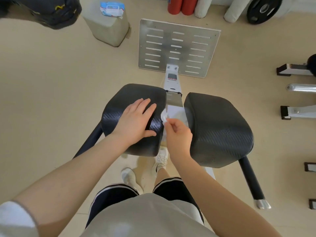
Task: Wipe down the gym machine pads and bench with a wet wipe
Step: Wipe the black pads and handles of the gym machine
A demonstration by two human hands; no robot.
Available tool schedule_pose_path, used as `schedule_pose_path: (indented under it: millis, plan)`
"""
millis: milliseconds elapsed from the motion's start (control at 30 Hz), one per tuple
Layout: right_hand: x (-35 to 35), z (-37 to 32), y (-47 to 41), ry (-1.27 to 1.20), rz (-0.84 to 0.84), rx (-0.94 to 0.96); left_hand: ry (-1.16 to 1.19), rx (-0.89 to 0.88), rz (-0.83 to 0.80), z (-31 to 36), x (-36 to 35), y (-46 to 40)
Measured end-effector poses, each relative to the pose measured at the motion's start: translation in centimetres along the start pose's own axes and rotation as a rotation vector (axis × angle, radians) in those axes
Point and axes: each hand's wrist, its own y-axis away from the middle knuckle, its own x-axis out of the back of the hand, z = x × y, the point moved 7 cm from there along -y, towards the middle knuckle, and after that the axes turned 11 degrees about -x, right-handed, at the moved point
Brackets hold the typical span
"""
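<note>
Right hand (177,132) pinching wet wipe (164,117), left hand (136,119) flat on left pad (119,108)

My left hand (136,117) rests flat, fingers straight, on the left pad (119,108). My right hand (177,132) pinches a crumpled white wet wipe (164,117) in the gap between that pad and the right pad (220,127). A slotted metal footplate (177,47) lies beyond.

A slotted metal footplate (177,47) lies on the beige floor (51,82), with red cylinders (182,6) and a black weight plate (263,9) beyond.
</note>
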Motion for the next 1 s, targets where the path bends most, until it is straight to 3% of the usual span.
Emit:
schedule_pose_path:
  millis: [133,267,367,467,533,633,800,933,1000]
  plan:
    - [-0.4,1.5,1.0,-0.056,0.117,0.066,0.097,0.020,0.203,-1.9,-0.7,3.3]
    - [-2.8,9.4,2.8,0.022,0.151,-0.154,0.292,0.204,0.430,-5.2,-2.2,8.7]
    - [-4.0,11.6,3.6,-0.072,0.202,-0.244,0.636,0.447,0.407,-8.2,-6.5,11.4]
    - [-3.4,9.2,3.7,-0.154,0.287,-0.130,1.095,0.547,0.382,-8.5,-9.6,12.6]
    - [-3.0,8.1,3.8,-0.237,0.303,-0.084,1.240,0.561,0.299,-7.6,-10.7,12.7]
    - [-4.0,10.0,4.0,-0.307,0.274,-0.170,1.313,0.497,0.317,-6.7,-10.5,12.6]
    - [-7.2,16.3,3.1,-0.346,0.270,-0.474,1.341,0.487,0.362,-7.1,-11.2,12.5]
    - [-11.0,18.5,3.7,-0.824,0.157,-0.742,1.382,0.475,0.367,-7.5,-12.1,12.7]
    - [-12.1,18.4,4.1,-0.964,0.096,-0.763,1.374,0.422,0.359,-7.8,-11.9,12.5]
